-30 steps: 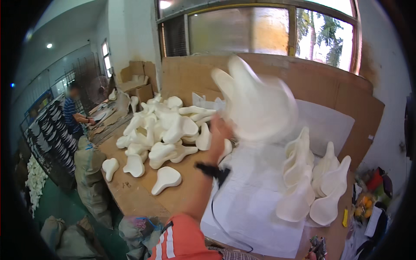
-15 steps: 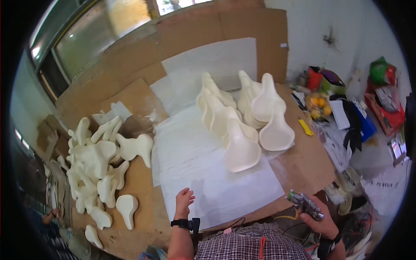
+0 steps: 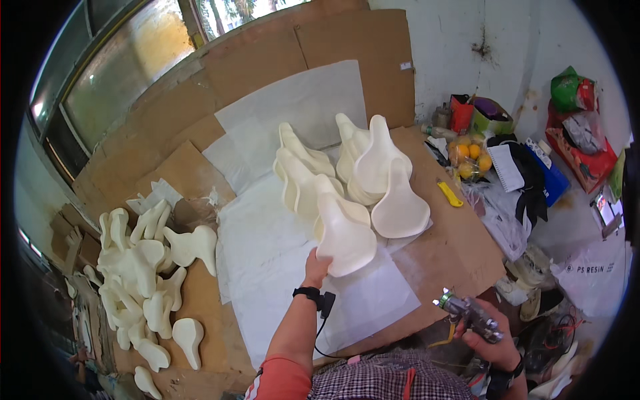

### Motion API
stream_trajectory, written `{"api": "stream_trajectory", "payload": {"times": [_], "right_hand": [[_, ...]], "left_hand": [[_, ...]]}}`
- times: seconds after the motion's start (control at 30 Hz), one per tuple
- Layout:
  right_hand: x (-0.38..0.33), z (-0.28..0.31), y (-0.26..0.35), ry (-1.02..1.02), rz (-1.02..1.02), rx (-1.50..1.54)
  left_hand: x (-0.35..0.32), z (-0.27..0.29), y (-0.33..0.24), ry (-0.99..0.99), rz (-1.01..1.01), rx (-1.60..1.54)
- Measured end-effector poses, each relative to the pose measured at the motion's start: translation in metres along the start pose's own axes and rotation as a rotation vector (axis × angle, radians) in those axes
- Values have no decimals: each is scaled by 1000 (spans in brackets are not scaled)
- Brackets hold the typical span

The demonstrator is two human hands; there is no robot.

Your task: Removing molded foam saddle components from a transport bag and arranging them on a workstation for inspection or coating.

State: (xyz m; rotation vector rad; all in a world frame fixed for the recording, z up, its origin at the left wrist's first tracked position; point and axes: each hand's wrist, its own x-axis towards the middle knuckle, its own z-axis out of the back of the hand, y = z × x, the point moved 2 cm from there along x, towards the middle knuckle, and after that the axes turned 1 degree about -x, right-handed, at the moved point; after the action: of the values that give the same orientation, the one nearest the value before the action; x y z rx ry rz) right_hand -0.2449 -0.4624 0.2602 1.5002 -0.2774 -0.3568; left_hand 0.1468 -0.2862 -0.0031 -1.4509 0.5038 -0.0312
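My left hand (image 3: 318, 267) is at the near left edge of the front cream bicycle-saddle-shaped piece (image 3: 348, 241), closed on its rim, with part of the fingers hidden. This piece stands tilted at the front of a nested row. Beside it leans a second row of similar cream pieces, its front one (image 3: 400, 212) facing me. Both rows rest on white paper sheets (image 3: 267, 267). Low on the right, my right hand (image 3: 497, 333) is wrapped round a metal spray gun (image 3: 472, 316) with a green ring near its nozzle, held apart from the pieces.
A heap of cream saddle pieces (image 3: 137, 267) lies on the cardboard-covered table (image 3: 207, 313) at left. To the right are a yellow cutter knife (image 3: 450, 195), a bag of oranges (image 3: 470, 159), a notebook (image 3: 507, 167) and red bags (image 3: 580, 157). Cardboard sheets (image 3: 253, 70) stand behind.
My left hand has reached forward and right from above the paper to the front saddle piece. The view has shifted, while my right hand keeps holding the spray gun.
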Motion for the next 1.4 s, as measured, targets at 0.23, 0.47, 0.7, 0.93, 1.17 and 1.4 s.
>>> {"api": "stream_trajectory", "payload": {"times": [0.23,0.47,0.7,0.93,1.17,1.4], "right_hand": [[39,25,-29,58,-104,-161],[59,31,-1,-64,70,63],[23,55,0,-126,24,-9],[2,58,20,-459,77,59],[11,69,-16,-293,-207,-89],[41,74,-1,-392,-25,131]], "left_hand": [[-34,61,-77,-164,-195,-261],[-48,144,-90,-389,-217,-335],[16,29,-75,48,-178,-292],[73,-18,-36,-15,-177,-290],[74,-14,-46,224,88,-256],[53,-10,-32,253,-77,-501]]}}
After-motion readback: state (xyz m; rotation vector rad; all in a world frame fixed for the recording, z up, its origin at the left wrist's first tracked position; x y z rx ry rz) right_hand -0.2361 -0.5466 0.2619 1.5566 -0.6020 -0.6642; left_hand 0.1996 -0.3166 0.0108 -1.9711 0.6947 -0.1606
